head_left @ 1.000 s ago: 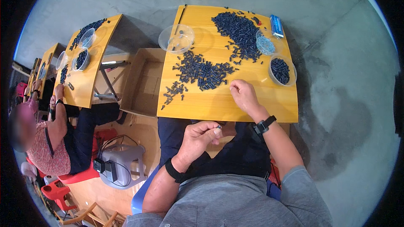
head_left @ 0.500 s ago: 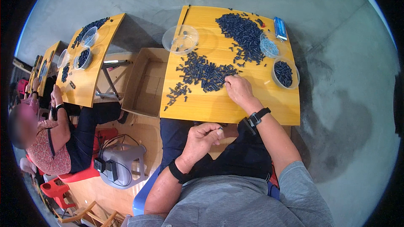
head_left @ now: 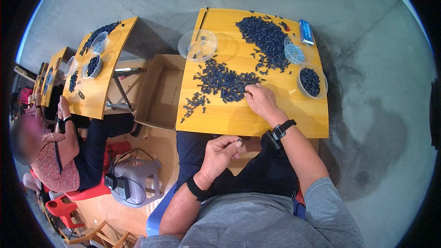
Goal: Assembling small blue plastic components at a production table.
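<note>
Above my lap, just off the table's near edge, my left hand (head_left: 220, 155) pinches a small dark part (head_left: 240, 140) between thumb and forefinger; most of it is hidden. My right hand (head_left: 262, 99) reaches over the yellow table (head_left: 275, 121), its fingertips drawn together at the right end of the nearer pile of small black cylindrical parts (head_left: 225, 80). What those fingertips hold, if anything, cannot be made out. Several black parts with narrower stems (head_left: 195, 103) lie scattered at that pile's left. A larger heap of black parts (head_left: 264, 39) spreads farther back.
A nearly empty clear bowl (head_left: 197, 46) stands at the back left. On the right are a tub of pale blue pieces (head_left: 294, 53), a tub of black parts (head_left: 310, 82) and a blue box (head_left: 306, 32). A cardboard box (head_left: 158, 92) and a co-worker (head_left: 57, 156) are to the left.
The view has shifted very slightly. Both hands keep nearly the same places, the left pinching its small part and the right at the edge of the nearer pile.
</note>
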A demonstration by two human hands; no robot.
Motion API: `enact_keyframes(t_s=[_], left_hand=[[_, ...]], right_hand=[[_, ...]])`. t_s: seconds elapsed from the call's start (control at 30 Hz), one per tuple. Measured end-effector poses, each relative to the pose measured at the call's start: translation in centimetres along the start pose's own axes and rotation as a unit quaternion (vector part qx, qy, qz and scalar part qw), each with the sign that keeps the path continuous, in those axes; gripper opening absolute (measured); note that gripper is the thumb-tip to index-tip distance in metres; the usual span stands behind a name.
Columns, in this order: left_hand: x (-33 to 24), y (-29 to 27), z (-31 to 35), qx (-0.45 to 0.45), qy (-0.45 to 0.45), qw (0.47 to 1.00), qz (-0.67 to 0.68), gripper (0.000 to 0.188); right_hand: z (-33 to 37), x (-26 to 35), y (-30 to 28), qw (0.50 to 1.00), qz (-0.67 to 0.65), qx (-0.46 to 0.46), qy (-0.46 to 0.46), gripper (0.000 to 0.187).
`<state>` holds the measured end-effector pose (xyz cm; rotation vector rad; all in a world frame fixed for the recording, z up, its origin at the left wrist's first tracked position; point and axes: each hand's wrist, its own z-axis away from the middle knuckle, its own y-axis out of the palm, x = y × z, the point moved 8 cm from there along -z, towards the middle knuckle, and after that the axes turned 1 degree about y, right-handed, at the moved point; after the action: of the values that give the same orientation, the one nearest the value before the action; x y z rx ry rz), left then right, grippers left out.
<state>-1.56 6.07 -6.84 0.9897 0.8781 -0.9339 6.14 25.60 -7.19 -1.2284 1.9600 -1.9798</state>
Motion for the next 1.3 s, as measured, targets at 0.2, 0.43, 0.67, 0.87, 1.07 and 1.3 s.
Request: enact_keyframes(t_s=[0.2, 0.43, 0.67, 0.87, 1.07, 1.3], left_hand=[[0.4, -0.1, 0.0, -0.006, 0.0, 1.0, 0.016, 0.009], [0.2, -0.1, 0.1, -0.011, -0.001, 1.0, 0.011, 0.01], [0.2, -0.3, 0.1, -0.012, -0.002, 1.0, -0.003, 0.01], [0.3, -0.3, 0.0, -0.013, -0.003, 1.0, -0.009, 0.009], [-0.4, -0.4, -0.1, -0.019, 0.013, 1.0, 0.0, 0.01], [-1.5, -0.8, -0.2, -0.033, 0.029, 0.998, 0.038, 0.012]], right_hand=[[0.0, 0.5, 0.0, 1.0, 0.013, 0.022, -0.015, 0.012], [-0.4, 0.5, 0.3, 0.998, 0.054, 0.005, -0.043, 0.014], [-0.6, 1.0, 0.3, 0.996, 0.059, 0.029, -0.056, 0.014], [-0.8, 1.4, -0.2, 0.995, 0.055, 0.048, -0.065, 0.013], [-1.2, 1.1, 0.3, 0.995, 0.074, 0.022, -0.061, 0.012], [-0.6, -1.5, -1.9, 0.948, -0.304, -0.073, 0.065, 0.008]])
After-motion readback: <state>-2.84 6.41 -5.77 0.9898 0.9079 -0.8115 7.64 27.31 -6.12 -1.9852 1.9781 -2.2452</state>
